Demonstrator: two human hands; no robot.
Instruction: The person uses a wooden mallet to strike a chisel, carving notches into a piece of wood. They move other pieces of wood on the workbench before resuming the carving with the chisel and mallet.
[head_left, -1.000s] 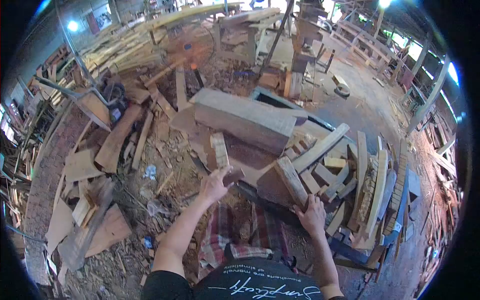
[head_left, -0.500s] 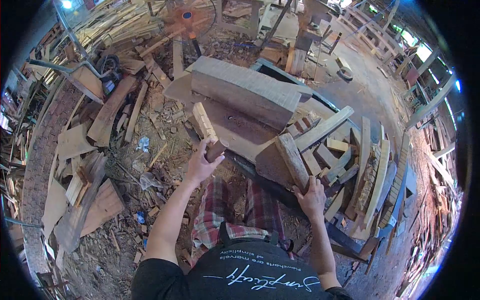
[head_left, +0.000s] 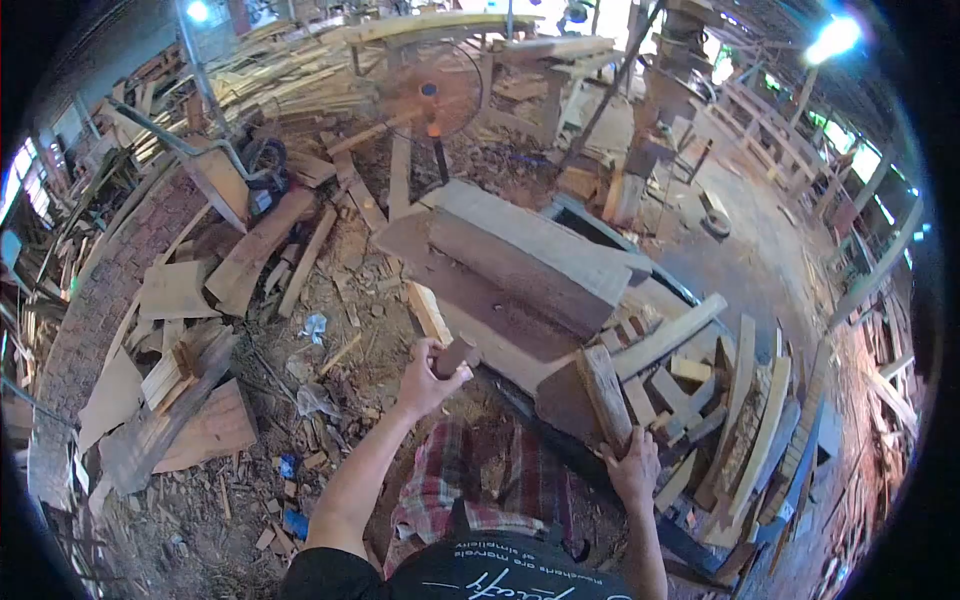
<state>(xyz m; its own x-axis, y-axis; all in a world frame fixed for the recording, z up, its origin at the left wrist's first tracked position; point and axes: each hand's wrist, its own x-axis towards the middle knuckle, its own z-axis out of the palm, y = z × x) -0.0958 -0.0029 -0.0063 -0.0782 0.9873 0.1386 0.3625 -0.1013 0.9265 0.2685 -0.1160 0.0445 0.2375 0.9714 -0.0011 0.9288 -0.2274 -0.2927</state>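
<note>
My left hand [head_left: 428, 385] is closed around a short length of wood [head_left: 430, 312]. Its pale, rough side points away from me, and a brown end shows by my thumb. My right hand [head_left: 634, 466] grips the near end of a brown wooden billet [head_left: 604, 390], whose far end lies at the edge of the work table [head_left: 525, 372]. Behind both hands, a large squared timber beam [head_left: 530, 255] rests on that table. My right palm and some fingertips are hidden.
Cut wood strips [head_left: 755, 430] are piled to the right of my right hand. A fan [head_left: 430, 92] stands beyond the table, with a wheelbarrow [head_left: 215, 175] at the far left. Offcuts and boards [head_left: 210, 425] litter the ground at left.
The view has tilted upward, so the scene sits lower and further right. The wood in my left hand has turned, showing less of its pale side. Both hands keep their hold.
</note>
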